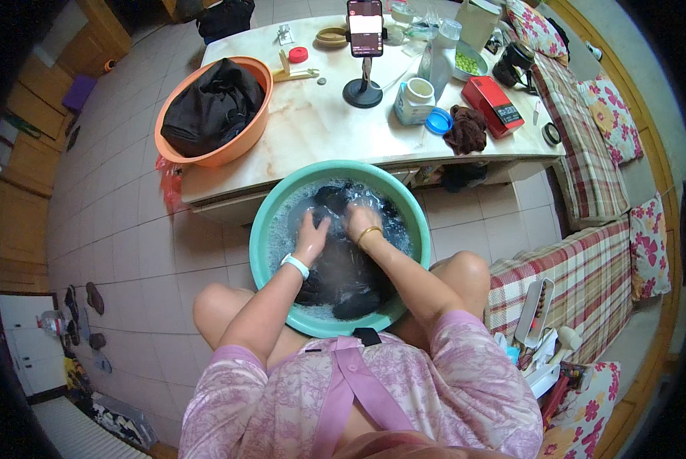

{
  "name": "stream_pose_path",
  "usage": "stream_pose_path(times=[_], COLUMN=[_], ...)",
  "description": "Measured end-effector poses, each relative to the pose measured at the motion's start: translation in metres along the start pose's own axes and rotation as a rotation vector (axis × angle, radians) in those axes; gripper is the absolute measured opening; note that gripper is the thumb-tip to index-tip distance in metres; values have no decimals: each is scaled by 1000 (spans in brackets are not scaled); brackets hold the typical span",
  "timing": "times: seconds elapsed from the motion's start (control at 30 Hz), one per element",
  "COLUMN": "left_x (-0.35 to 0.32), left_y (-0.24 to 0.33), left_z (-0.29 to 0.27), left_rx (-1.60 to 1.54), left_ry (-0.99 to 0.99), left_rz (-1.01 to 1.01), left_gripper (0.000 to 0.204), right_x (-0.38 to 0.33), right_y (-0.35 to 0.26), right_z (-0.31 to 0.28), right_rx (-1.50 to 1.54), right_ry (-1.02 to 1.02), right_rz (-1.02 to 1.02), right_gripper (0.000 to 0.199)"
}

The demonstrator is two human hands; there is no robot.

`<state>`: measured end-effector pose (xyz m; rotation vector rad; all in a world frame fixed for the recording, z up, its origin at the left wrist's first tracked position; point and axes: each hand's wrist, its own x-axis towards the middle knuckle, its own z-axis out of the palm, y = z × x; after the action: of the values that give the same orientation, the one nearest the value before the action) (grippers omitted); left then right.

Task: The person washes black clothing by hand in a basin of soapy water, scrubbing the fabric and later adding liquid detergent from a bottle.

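Observation:
A green plastic basin (417,229) sits between my knees, holding cloudy, sudsy water and soaked black cloth (343,268). My left hand (311,236), with a white band on its wrist, is closed round a bit of the dark cloth at the water's surface. To its right, my right hand (361,219), a gold bangle on that wrist, dips into the suds with curled fingers gripping the cloth. Its fingertips are partly hidden by water and foam. More cloth spreads through the basin, bulging above the water near the front rim.
Beyond the basin stands a marble-topped table (305,138). It carries an orange basin (263,76) with black cloth, a phone (366,29) on a stand, an uncapped white tub (417,99), a red box (493,105) and a brown rag (466,130). A plaid sofa (565,283) lies right.

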<state>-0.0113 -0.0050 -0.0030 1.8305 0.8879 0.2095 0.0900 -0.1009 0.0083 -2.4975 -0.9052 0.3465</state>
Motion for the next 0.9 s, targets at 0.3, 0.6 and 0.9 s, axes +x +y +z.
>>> stream_pose_path(times=[0.3, 0.6, 0.9], left_x=[-13, -24, -29], left_y=[6, -14, 21], left_z=[-29, 3, -24], left_rx=[-1346, -1694, -414], left_ry=[-491, -644, -113], left_rz=[-564, -306, -156], left_gripper=[39, 31, 27], right_x=[-63, -57, -9], right_y=[-75, -73, -45], right_z=[-23, -16, -19], right_rx=[383, 357, 229], right_ry=[295, 475, 285], right_rz=[-472, -781, -161], right_gripper=[10, 19, 28])
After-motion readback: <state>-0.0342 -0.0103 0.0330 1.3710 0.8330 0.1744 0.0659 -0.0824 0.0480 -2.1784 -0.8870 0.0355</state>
